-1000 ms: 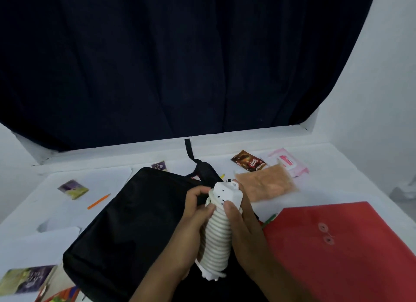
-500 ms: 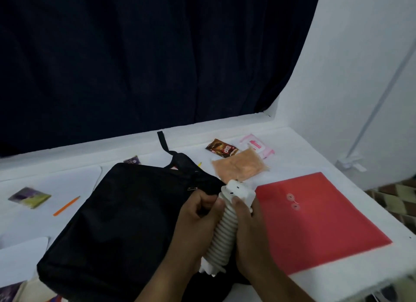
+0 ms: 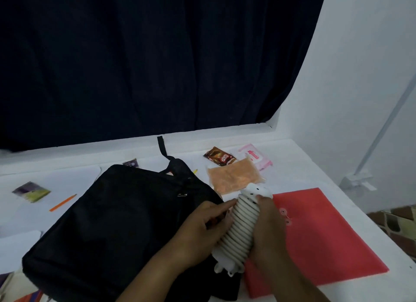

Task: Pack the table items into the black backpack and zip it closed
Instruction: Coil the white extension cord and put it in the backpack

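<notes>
Since a second ago, both hands have carried the white charger with its coiled cable (image 3: 242,225) a little to the right, off the middle of the black backpack (image 3: 117,229) and over its right edge, partly above the red envelope (image 3: 319,236).

The left hand (image 3: 200,232) touches the coil's left side, index finger stretched along it and the other fingers loosely curled. The right hand (image 3: 267,225) wraps its fingers around the coil, thumb near the plug end.

Packing looks barely started, in my judgement. The backpack lies flat on the white table (image 3: 315,162) and I cannot tell whether its zip is open. Left out are the envelope, an orange mesh pouch (image 3: 234,177), a brown snack sachet (image 3: 220,159), a pink tissue pack (image 3: 256,156), an orange pencil (image 3: 63,202) and a green-and-purple packet (image 3: 31,191).

The backpack is soft, matte fabric, sagging at its edges. The cable forms a tight ribbed cylinder of smooth plastic with a blocky plug at each end. The envelope is flat, slightly glossy, closed with two round button ties.
</notes>
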Tool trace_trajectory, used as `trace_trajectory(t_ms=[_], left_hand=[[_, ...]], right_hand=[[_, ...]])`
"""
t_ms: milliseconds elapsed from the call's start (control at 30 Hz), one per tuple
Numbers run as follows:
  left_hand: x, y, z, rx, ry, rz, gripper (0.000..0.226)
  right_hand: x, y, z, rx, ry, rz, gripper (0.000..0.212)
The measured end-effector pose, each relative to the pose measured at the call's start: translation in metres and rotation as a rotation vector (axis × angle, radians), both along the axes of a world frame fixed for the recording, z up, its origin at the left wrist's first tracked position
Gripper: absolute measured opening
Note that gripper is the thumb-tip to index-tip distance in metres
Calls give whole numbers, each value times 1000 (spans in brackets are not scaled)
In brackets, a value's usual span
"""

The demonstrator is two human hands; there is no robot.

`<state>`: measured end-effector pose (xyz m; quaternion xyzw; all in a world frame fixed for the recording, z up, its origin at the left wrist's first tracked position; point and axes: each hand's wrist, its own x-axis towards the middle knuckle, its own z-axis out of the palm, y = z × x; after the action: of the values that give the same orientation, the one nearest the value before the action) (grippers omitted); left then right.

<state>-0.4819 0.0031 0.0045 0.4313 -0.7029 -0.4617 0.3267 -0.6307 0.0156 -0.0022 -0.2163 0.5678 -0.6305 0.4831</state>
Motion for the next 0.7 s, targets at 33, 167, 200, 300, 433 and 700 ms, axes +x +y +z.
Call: trace_trajectory(t_ms=[33, 167, 200, 300, 433, 700], left_hand=[[0, -3, -7, -29, -37, 47, 34], [-6, -4, -42, -68, -305, 314, 27], [-11, -1, -49, -36, -382, 361, 32], [-29, 6, -61, 39, -483, 523, 45], [-35, 11, -63, -79, -309, 739, 29], [23, 27, -42, -196, -338, 1041, 38]], right_hand=[[-9, -5, 0, 22, -22, 21, 36], [-48, -23, -4, 91, -131, 118, 28], [-56, -27, -6, 93, -132, 143, 31], [-76, -38, -10, 100, -135, 209, 39], [-86, -53, -13, 127, -107, 329, 46], [-61, -64, -13, 121, -210, 539, 40]])
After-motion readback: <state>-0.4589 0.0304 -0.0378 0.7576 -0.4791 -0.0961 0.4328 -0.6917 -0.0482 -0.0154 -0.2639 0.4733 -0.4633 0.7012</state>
